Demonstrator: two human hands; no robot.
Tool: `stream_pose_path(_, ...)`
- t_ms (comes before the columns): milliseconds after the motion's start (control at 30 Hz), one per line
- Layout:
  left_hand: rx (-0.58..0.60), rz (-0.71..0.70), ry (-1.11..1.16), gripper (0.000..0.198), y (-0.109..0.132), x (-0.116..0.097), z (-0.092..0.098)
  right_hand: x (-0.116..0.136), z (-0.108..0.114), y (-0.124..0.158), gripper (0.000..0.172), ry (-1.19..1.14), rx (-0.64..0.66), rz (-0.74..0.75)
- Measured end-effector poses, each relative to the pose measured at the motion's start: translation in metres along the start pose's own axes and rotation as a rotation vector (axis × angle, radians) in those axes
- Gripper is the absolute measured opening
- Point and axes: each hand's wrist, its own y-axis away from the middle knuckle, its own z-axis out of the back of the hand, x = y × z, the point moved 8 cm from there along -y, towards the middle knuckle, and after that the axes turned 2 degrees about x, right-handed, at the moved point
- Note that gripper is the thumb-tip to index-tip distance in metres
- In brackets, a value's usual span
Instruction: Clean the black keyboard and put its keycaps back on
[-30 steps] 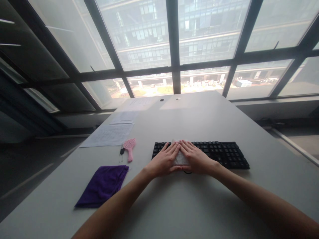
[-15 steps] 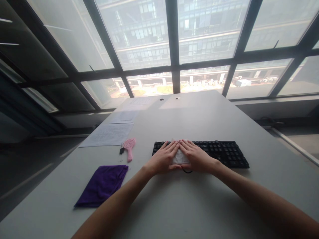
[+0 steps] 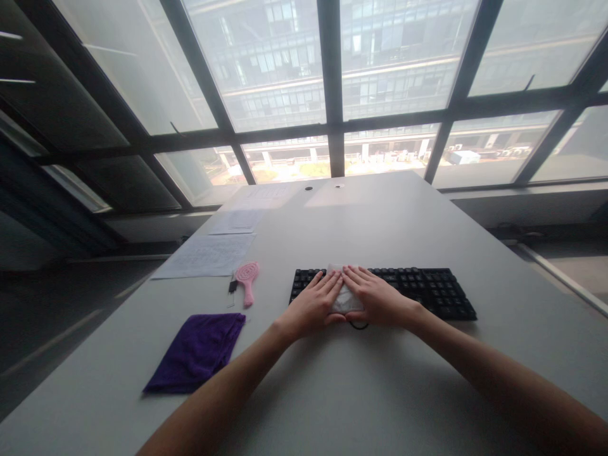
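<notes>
A small white item (image 3: 342, 300), perhaps a folded tissue or cloth, lies over the left part of a black keyboard (image 3: 427, 288). My left hand (image 3: 314, 303) rests flat on its left side with the fingers stretched out. From the right, my right hand (image 3: 375, 296) lies flat on the same white item, fingers extended. The fingertips of both hands nearly meet at its top, and the thumbs come close together at its lower edge. A bit of dark cable shows just below the hands.
A purple cloth (image 3: 194, 351) lies on the white table (image 3: 370, 392) at the left, beside my left forearm. Beyond it are a pink hairbrush (image 3: 247, 278), a small black item (image 3: 232, 285) and printed sheets (image 3: 206, 256). Large windows stand behind the table.
</notes>
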Motion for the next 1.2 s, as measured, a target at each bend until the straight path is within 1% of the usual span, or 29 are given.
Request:
stream_pose_path(433,0.002,0.004,0.002,0.087,-0.0003,-0.0010,0.0014,0.0010,0.0010,0.0009,0.095,0.007,-0.012,0.006)
stream_pose_path(667,0.001,0.001,-0.004,0.090,0.0001,-0.0009,-0.0017,0.0017,0.0022,0.0005,0.094,0.013,-0.008,0.006)
stream_pose_path(1033,-0.003,0.013,-0.010,0.085,-0.0012,-0.0064,0.0030,0.0069,0.0029,0.0021,0.090,0.055,-0.042,0.004)
stream_pose_path(1200,-0.023,0.006,0.002,0.085,-0.0002,-0.0068,0.0032,0.0065,0.0014,0.0021,0.091,0.071,-0.051,0.007)
